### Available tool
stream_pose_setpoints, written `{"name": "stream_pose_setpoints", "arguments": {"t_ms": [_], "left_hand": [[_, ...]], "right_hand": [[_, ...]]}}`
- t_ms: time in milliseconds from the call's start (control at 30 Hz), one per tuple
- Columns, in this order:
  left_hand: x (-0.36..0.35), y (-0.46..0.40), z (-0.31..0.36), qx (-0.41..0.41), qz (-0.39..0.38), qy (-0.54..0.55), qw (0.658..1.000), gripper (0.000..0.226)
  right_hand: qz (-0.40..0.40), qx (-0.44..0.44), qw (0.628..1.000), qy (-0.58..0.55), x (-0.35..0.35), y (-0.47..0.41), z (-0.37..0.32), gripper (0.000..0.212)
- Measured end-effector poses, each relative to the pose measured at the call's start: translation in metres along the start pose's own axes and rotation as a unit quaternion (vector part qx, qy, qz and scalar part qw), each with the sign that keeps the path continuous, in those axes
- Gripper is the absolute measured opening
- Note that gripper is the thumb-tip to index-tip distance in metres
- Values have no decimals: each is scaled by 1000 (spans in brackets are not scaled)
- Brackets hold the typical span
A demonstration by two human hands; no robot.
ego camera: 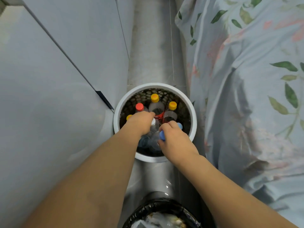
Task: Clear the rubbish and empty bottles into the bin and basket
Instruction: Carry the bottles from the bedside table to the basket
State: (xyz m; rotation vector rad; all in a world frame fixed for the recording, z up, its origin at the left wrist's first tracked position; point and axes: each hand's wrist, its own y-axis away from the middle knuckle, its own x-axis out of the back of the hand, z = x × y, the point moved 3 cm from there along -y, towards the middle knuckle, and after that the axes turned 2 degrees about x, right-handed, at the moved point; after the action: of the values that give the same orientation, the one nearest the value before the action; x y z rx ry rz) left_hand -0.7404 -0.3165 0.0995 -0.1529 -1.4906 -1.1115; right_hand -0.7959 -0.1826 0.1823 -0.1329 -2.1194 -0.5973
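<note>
Overhead, both hands reach into the white basket (194, 116) of upright bottles, left hand (140, 121) gripping a white-capped bottle (153, 126), right hand (174, 139) holding a blue-capped bottle (162, 135), near the bin (148, 209).

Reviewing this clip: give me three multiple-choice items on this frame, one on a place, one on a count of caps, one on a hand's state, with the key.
1. Where is the white basket?
A. on a shelf
B. on the floor between the cabinet and the floral bedding
C. on the bedding

2. How many red caps show?
A. one
B. three
C. five

3. What is the right hand doing?
A. hanging idle
B. resting flat on the rim
C. holding a blue-capped bottle

Key: B, the basket stands in the gap; A, only one red cap shows; C, its fingers curl round the bottle's neck.
</note>
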Motion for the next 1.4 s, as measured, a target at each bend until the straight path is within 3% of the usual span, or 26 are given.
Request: {"name": "stream_pose_setpoints", "arguments": {"t_ms": [167, 300, 500, 700, 967, 1167, 1400], "left_hand": [[35, 23, 0, 15, 44, 20, 999, 37], [76, 62, 10, 17, 78, 37, 996, 12], [171, 152, 42, -26, 175, 63, 982, 31], [297, 275, 101, -49, 248, 51, 966, 35], [450, 492, 199, -77, 338, 90, 934, 40], [479, 601, 245, -91, 385, 101, 913, 43], [492, 625, 271, -110, 362, 137, 915, 48]], "right_hand": [[11, -33, 999, -38, 23, 23, -2, 40], [31, -46, 998, -38, 69, 49, -12, 49], [66, -50, 996, -22, 171, 101, -43, 58], [125, -44, 991, -19, 307, 193, -101, 59], [197, -24, 980, -16, 464, 382, -183, 56], [242, -28, 970, -6, 513, 473, -202, 55], [289, -42, 956, -10, 530, 520, -211, 53]]}}
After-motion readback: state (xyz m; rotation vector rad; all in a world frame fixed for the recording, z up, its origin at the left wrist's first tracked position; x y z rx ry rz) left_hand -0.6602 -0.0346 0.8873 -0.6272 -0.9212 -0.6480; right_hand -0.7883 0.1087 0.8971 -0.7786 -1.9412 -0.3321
